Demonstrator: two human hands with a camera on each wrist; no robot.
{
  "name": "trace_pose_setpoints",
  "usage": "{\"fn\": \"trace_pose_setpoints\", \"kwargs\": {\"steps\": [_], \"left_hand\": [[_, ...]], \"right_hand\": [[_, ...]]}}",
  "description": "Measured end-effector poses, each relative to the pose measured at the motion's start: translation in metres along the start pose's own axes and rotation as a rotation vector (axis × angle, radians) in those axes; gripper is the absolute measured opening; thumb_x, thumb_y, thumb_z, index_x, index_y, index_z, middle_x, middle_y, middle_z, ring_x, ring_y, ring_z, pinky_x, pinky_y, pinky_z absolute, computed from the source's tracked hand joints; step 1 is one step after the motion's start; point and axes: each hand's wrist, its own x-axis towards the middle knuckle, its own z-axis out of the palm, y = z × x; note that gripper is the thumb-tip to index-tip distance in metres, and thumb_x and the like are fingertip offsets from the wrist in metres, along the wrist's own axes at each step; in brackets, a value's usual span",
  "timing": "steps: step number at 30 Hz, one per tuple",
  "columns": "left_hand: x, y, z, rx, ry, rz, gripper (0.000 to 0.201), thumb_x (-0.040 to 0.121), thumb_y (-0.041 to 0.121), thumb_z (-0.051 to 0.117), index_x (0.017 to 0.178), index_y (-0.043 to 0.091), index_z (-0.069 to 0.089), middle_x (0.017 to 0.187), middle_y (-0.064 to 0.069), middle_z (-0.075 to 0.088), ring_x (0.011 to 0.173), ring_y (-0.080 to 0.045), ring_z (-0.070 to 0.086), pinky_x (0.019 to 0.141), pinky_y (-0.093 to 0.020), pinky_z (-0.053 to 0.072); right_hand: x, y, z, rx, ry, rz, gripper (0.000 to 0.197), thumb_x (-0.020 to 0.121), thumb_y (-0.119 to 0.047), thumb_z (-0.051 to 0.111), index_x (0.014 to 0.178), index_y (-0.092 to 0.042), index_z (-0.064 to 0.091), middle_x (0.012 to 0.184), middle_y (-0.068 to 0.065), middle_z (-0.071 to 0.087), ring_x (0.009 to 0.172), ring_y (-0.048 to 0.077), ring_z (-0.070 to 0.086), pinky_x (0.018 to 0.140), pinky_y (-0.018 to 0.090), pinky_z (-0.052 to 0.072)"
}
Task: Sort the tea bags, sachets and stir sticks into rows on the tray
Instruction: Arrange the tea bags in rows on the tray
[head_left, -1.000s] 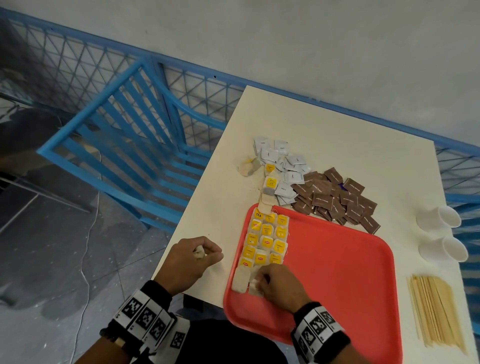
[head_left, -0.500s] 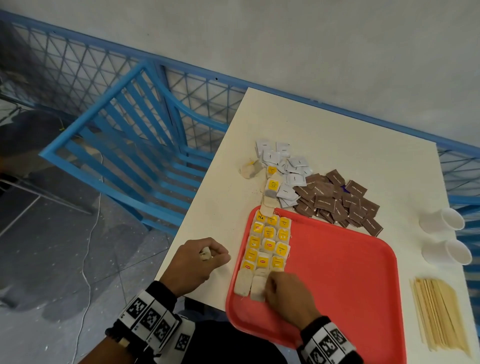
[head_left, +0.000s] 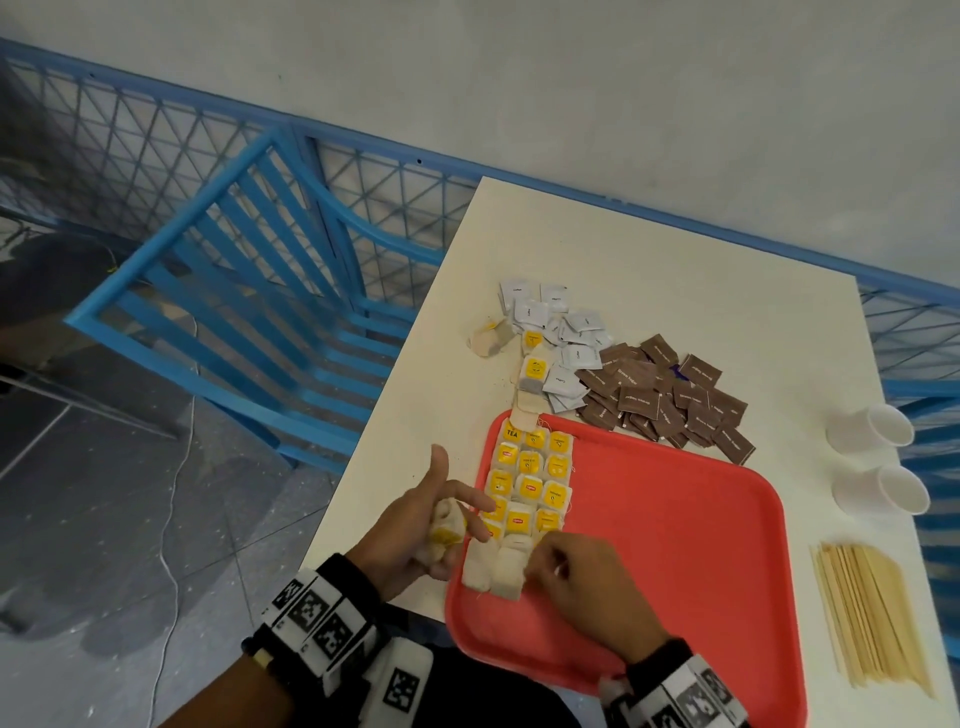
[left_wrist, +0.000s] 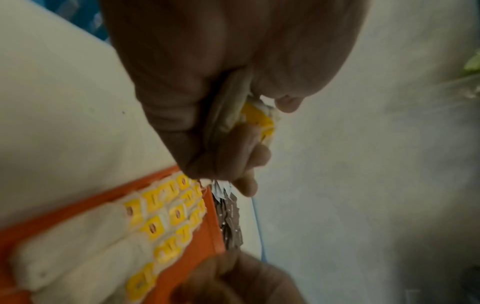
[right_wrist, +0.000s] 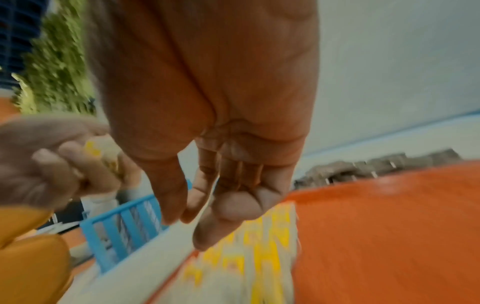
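Observation:
A red tray (head_left: 701, 545) lies on the white table (head_left: 649, 270). Tea bags with yellow tags (head_left: 530, 486) fill three rows along its left side, and two plain bags (head_left: 493, 569) lie at the near end. My left hand (head_left: 452, 514) hovers at the tray's left rim and holds a small bunch of tea bags (head_left: 445, 526) (left_wrist: 253, 115) in its curled lower fingers, thumb and forefinger stretched out. My right hand (head_left: 558, 569) (right_wrist: 205, 222) hangs just right of the two plain bags, fingers loose, holding nothing.
Loose tea bags (head_left: 534, 376), white sachets (head_left: 563, 332) and brown sachets (head_left: 660, 397) lie in heaps beyond the tray. Wooden stir sticks (head_left: 872, 618) and two white cups (head_left: 878, 428) sit at the right. A blue chair (head_left: 234, 291) stands left of the table.
My left hand has moved right from the table edge to the tray rim and unfolded its thumb and forefinger. My right hand has slid right, off the near tea bags.

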Motion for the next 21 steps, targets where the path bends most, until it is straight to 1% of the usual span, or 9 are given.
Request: {"fn": "trace_pose_setpoints", "kwargs": {"steps": [3, 5, 8, 10, 12, 13, 16, 19, 21], "left_hand": [[0.007, 0.002, 0.009, -0.084, -0.093, -0.031, 0.093, 0.085, 0.079, 0.021, 0.110, 0.003, 0.067, 0.076, -0.014, 0.062, 0.043, -0.016, 0.045, 0.042, -0.017, 0.029], [0.009, 0.003, 0.019, -0.107, -0.112, -0.040, 0.089, 0.084, 0.081, 0.020, 0.104, 0.008, 0.066, 0.068, -0.011, 0.058, 0.040, -0.015, 0.044, 0.042, -0.016, 0.027], [0.011, 0.003, 0.030, -0.150, -0.147, -0.028, 0.081, 0.085, 0.081, 0.021, 0.097, 0.012, 0.062, 0.059, -0.005, 0.048, 0.038, -0.013, 0.041, 0.041, -0.016, 0.027], [0.014, 0.001, 0.035, -0.196, -0.166, -0.015, 0.081, 0.085, 0.081, 0.029, 0.103, 0.008, 0.060, 0.075, -0.013, 0.050, 0.050, -0.016, 0.048, 0.044, -0.019, 0.034], [0.017, -0.002, 0.037, -0.285, -0.185, -0.035, 0.087, 0.087, 0.079, 0.038, 0.125, 0.003, 0.059, 0.102, -0.019, 0.056, 0.080, -0.026, 0.057, 0.055, -0.026, 0.043], [0.016, -0.002, 0.039, -0.344, -0.197, -0.052, 0.083, 0.089, 0.075, 0.039, 0.133, 0.007, 0.058, 0.107, -0.015, 0.059, 0.087, -0.025, 0.059, 0.058, -0.026, 0.046], [0.018, -0.003, 0.041, -0.467, -0.238, -0.071, 0.072, 0.095, 0.064, 0.045, 0.138, 0.009, 0.056, 0.096, -0.010, 0.057, 0.076, -0.015, 0.055, 0.056, -0.022, 0.047], [0.018, -0.003, 0.043, -0.434, -0.252, -0.034, 0.072, 0.097, 0.053, 0.054, 0.142, -0.002, 0.044, 0.122, -0.017, 0.044, 0.094, -0.020, 0.049, 0.073, -0.028, 0.050], [0.017, -0.002, 0.044, -0.437, -0.233, -0.036, 0.068, 0.097, 0.046, 0.053, 0.141, -0.006, 0.043, 0.121, -0.018, 0.046, 0.095, -0.021, 0.051, 0.076, -0.029, 0.054]], "right_hand": [[0.000, -0.037, -0.033, 0.073, 0.141, -0.142, 0.016, 0.087, -0.025, 0.070, 0.073, -0.027, 0.062, 0.066, -0.012, 0.062, 0.063, 0.004, 0.057, 0.057, 0.013, 0.038], [0.000, -0.060, -0.046, 0.123, 0.185, -0.232, 0.009, 0.087, -0.026, 0.072, 0.081, -0.024, 0.066, 0.069, -0.011, 0.064, 0.061, 0.005, 0.055, 0.057, 0.013, 0.038], [-0.001, -0.075, -0.052, 0.138, 0.146, -0.305, 0.013, 0.086, -0.032, 0.073, 0.093, -0.038, 0.064, 0.081, -0.011, 0.059, 0.068, 0.003, 0.051, 0.064, 0.015, 0.039], [-0.001, -0.073, -0.050, 0.071, 0.139, -0.329, 0.019, 0.082, -0.042, 0.069, 0.099, -0.038, 0.064, 0.087, -0.014, 0.052, 0.074, -0.002, 0.048, 0.069, 0.016, 0.039], [-0.004, -0.070, -0.045, -0.006, 0.142, -0.321, 0.031, 0.078, -0.052, 0.061, 0.102, -0.033, 0.062, 0.093, -0.016, 0.048, 0.080, -0.004, 0.044, 0.072, 0.016, 0.039], [-0.005, -0.068, -0.041, -0.038, 0.135, -0.309, 0.034, 0.078, -0.054, 0.059, 0.103, -0.032, 0.061, 0.097, -0.019, 0.047, 0.085, -0.004, 0.044, 0.073, 0.015, 0.039], [-0.006, -0.063, -0.033, -0.089, 0.126, -0.292, 0.033, 0.077, -0.054, 0.054, 0.102, -0.033, 0.057, 0.111, -0.023, 0.048, 0.098, -0.001, 0.047, 0.077, 0.018, 0.044], [-0.002, -0.063, -0.032, -0.044, 0.207, -0.263, 0.028, 0.078, -0.046, 0.059, 0.102, -0.032, 0.057, 0.097, -0.016, 0.045, 0.086, 0.000, 0.043, 0.073, 0.021, 0.043], [0.001, -0.066, -0.033, -0.053, 0.232, -0.266, 0.023, 0.080, -0.041, 0.062, 0.098, -0.028, 0.060, 0.092, -0.012, 0.042, 0.084, 0.003, 0.041, 0.072, 0.022, 0.040]]}}
